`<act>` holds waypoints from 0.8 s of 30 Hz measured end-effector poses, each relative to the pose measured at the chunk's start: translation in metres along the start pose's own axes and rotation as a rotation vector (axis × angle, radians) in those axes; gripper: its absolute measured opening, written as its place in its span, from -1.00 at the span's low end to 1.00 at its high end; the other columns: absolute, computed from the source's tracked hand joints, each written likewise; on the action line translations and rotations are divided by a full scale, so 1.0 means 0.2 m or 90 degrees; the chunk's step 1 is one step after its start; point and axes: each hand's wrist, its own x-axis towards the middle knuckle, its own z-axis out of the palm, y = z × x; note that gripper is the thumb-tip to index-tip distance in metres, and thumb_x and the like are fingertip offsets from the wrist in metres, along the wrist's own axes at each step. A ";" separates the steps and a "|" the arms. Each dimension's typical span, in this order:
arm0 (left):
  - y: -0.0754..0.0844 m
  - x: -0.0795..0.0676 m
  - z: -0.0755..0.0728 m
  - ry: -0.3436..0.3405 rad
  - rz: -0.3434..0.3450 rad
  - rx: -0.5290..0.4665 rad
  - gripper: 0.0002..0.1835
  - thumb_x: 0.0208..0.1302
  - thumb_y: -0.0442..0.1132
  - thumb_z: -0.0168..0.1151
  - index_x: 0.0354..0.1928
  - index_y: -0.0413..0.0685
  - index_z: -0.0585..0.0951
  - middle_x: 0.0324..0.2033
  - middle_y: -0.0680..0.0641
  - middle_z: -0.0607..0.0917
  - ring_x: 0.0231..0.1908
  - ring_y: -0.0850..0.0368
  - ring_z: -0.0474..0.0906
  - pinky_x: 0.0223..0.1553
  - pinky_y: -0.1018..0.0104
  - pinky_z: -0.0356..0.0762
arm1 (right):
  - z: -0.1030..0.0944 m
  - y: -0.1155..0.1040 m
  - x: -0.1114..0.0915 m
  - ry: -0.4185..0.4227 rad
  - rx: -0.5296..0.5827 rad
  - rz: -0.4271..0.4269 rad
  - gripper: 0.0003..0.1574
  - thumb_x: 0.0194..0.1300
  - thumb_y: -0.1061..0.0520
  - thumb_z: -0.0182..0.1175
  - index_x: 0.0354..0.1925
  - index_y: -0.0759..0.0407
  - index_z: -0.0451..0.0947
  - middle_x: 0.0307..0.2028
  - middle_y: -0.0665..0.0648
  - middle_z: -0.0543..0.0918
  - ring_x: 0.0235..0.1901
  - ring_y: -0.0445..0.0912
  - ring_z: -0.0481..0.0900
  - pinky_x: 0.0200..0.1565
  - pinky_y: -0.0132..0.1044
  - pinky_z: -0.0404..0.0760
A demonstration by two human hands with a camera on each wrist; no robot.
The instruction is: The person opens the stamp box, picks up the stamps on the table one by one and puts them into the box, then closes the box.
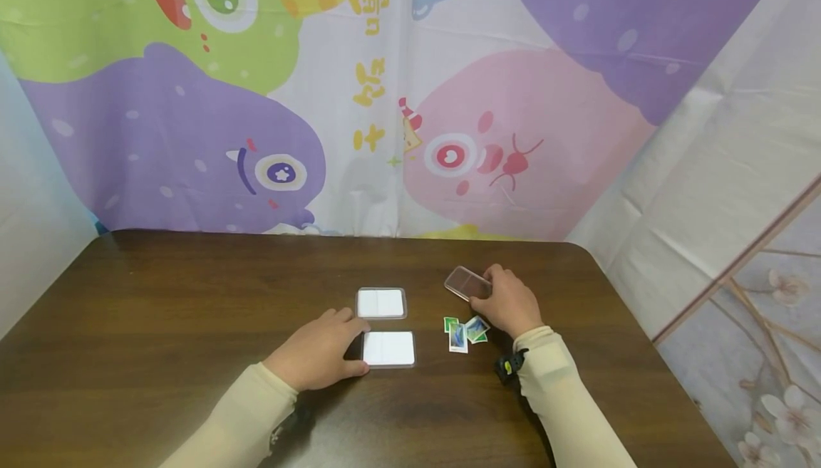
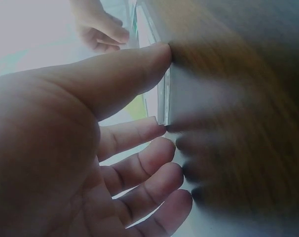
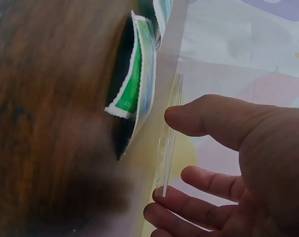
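Observation:
My left hand (image 1: 321, 352) holds the left end of a flat clear plastic case (image 1: 388, 349) with a white insert, lying on the table. Its thumb and index finger span the case's short side; the other fingers stay loose in the left wrist view. Farther right, my right hand (image 1: 509, 305) grips the end of a clear plastic lid or case (image 1: 465, 283) between thumb and fingers. In the right wrist view this thin clear piece (image 3: 167, 158) stands on edge. Several small stamps (image 1: 458, 338) with white serrated borders lie loosely overlapped just in front of it.
A second clear case (image 1: 381, 303) with a white insert lies behind the first one. The dark wooden table (image 1: 192, 311) has rounded back corners. Behind it hangs a cartoon-printed curtain (image 1: 365, 190), and a flowered panel (image 1: 770, 354) stands at the right.

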 end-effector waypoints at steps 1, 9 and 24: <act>0.00 0.00 0.00 -0.001 -0.001 -0.001 -0.43 0.15 0.02 0.56 0.10 -0.13 0.64 -0.19 -0.01 0.59 -0.22 0.09 0.44 -0.17 0.09 0.53 | 0.00 0.00 0.00 -0.001 0.000 0.000 -0.39 0.21 -0.02 0.44 0.09 0.30 0.51 -0.17 0.24 0.62 -0.27 0.08 0.59 -0.16 0.05 0.59; 0.01 -0.01 -0.02 -0.004 -0.004 -0.006 -0.44 0.15 0.00 0.57 0.10 -0.15 0.64 -0.19 -0.03 0.59 -0.22 0.07 0.45 -0.16 0.08 0.53 | 0.01 0.01 0.01 -0.007 0.006 0.010 -0.39 0.22 -0.01 0.43 0.09 0.30 0.51 -0.19 0.22 0.63 -0.27 0.05 0.58 -0.14 0.04 0.58; 0.00 -0.01 -0.01 0.001 0.010 -0.007 -0.43 0.12 0.01 0.58 0.09 -0.13 0.64 -0.20 -0.01 0.58 -0.23 0.09 0.43 -0.20 0.10 0.52 | 0.01 0.01 0.00 -0.025 0.005 0.015 -0.42 0.23 0.02 0.45 0.08 0.33 0.53 -0.19 0.22 0.66 -0.25 0.05 0.59 -0.11 0.05 0.60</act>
